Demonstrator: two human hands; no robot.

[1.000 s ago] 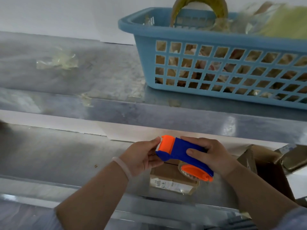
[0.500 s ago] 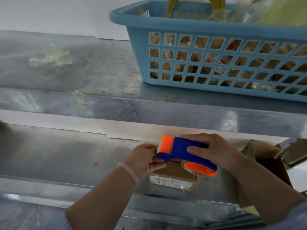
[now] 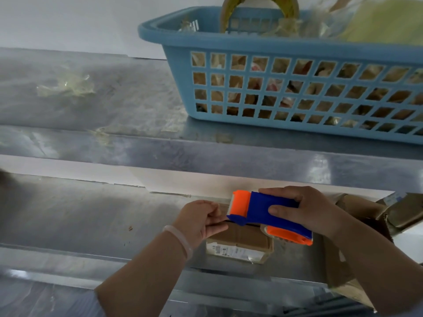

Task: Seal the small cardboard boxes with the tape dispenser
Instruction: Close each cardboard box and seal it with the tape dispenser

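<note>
Stainless-steel bench, two levels: lower metal work surface point(image 3: 80, 213) in front, raised metal shelf point(image 3: 137, 99) behind, pale wall beyond.

Raised shelf: a light blue plastic lattice basket point(image 3: 251, 45) stands at the right. It holds crumpled wrappings and a yellow-brown roll of tape point(image 3: 226, 17) standing on edge at its far side. A crumpled scrap of clear plastic point(image 3: 66, 86) lies well apart, at the left of the same shelf.

Lower surface: one small brown cardboard box point(image 3: 240, 239) sits near the front edge, flaps down, with a white printed label point(image 3: 231, 250) on its near side. A larger open cardboard box point(image 3: 338, 271) stands just to its right, partly hidden by the right forearm.

A blue and orange plastic tape dispenser point(image 3: 270, 211) is held directly above the small box, its toothed orange end pointing left. Contact with the box top cannot be told.

The right hand point(image 3: 309, 209) grips the dispenser's blue body, fingers over the far side and thumb on the near face.

The left hand point(image 3: 199, 220) has its fingers curled, with thumb and forefinger pinching at the dispenser's lower front lip. Whether a tape end lies between them cannot be told. A pale translucent bracelet point(image 3: 178, 239) circles the left wrist.
</note>
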